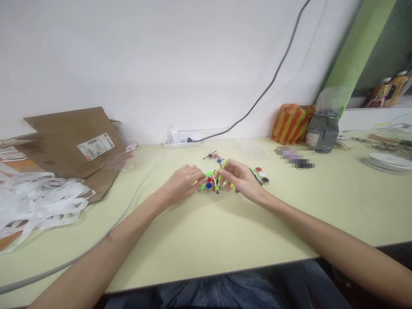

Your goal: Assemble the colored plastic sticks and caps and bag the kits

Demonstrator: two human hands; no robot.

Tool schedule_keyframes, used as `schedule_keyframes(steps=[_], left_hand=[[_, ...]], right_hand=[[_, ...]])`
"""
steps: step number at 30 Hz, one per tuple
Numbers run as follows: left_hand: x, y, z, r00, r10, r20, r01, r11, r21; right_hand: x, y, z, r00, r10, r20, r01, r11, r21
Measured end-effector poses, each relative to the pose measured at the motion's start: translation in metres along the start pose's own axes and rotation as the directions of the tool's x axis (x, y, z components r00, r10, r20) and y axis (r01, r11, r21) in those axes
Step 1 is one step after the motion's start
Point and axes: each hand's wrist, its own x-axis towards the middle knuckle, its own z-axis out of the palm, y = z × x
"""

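My right hand [243,178] pinches a thin bright green plastic stick [219,178], which stands tilted above the small parts on the table. My left hand [184,182] has its fingers bent and close together at the left side of these parts; whatever lies between its fingertips is hidden. Between the hands are several small round pieces, among them a green disc [209,174] and a blue disc [209,186]. A blue stick-like part [219,160] shows just beyond my right fingertips.
Red, white and black discs [265,181] lie right of my right hand. Farther back are a dark thin part [210,155] and a power strip [182,145]. Cardboard [64,137] and white ribbon [48,201] occupy the left; a striped bag [289,124] and white spool [389,161] the right.
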Motion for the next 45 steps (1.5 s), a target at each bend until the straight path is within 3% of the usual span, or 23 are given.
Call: schedule_keyframes(steps=[4, 8, 14, 21, 25, 28, 30, 36, 41, 45], left_hand=[[0.005, 0.022, -0.002, 0.994, 0.05, -0.093, -0.045, 0.998, 0.05], [0.007, 0.037, -0.001, 0.987, 0.077, -0.141, -0.073, 0.997, 0.033], [0.005, 0.036, 0.0, 0.99, -0.032, -0.14, 0.018, 0.994, -0.104], [0.006, 0.033, 0.003, 0.995, -0.061, -0.084, 0.053, 0.994, -0.093], [0.006, 0.018, -0.002, 0.98, -0.199, 0.006, 0.197, 0.973, 0.119], [0.0, -0.003, -0.005, 0.941, -0.331, 0.078, 0.288, 0.897, 0.335], [-0.006, -0.018, -0.006, 0.911, -0.391, 0.129, 0.315, 0.864, 0.394], [-0.016, -0.033, -0.007, 0.861, -0.41, 0.3, 0.318, 0.896, 0.311], [-0.015, -0.035, -0.012, 0.863, -0.419, 0.281, 0.342, 0.895, 0.285], [-0.019, -0.044, -0.003, 0.858, -0.423, 0.291, 0.345, 0.895, 0.282]], right_hand=[[0.001, -0.001, 0.0, 0.997, 0.056, -0.044, -0.058, 0.997, -0.046], [0.0, 0.002, -0.002, 0.999, 0.033, 0.009, -0.033, 0.999, -0.007], [-0.001, 0.001, -0.001, 0.996, 0.07, 0.047, -0.07, 0.998, 0.006], [0.0, 0.001, 0.0, 0.995, 0.094, 0.045, -0.095, 0.995, 0.017], [0.001, 0.006, -0.002, 0.998, 0.057, -0.002, -0.056, 0.995, 0.086], [0.002, 0.008, -0.003, 0.998, 0.053, -0.03, -0.05, 0.996, 0.069], [0.002, 0.008, -0.004, 0.998, 0.058, -0.034, -0.056, 0.997, 0.057], [0.0, 0.003, -0.002, 0.997, 0.058, -0.052, -0.056, 0.998, 0.038], [0.0, 0.001, -0.001, 0.997, 0.056, -0.057, -0.053, 0.997, 0.051], [0.001, 0.003, -0.002, 0.997, 0.052, -0.06, -0.05, 0.998, 0.036]])
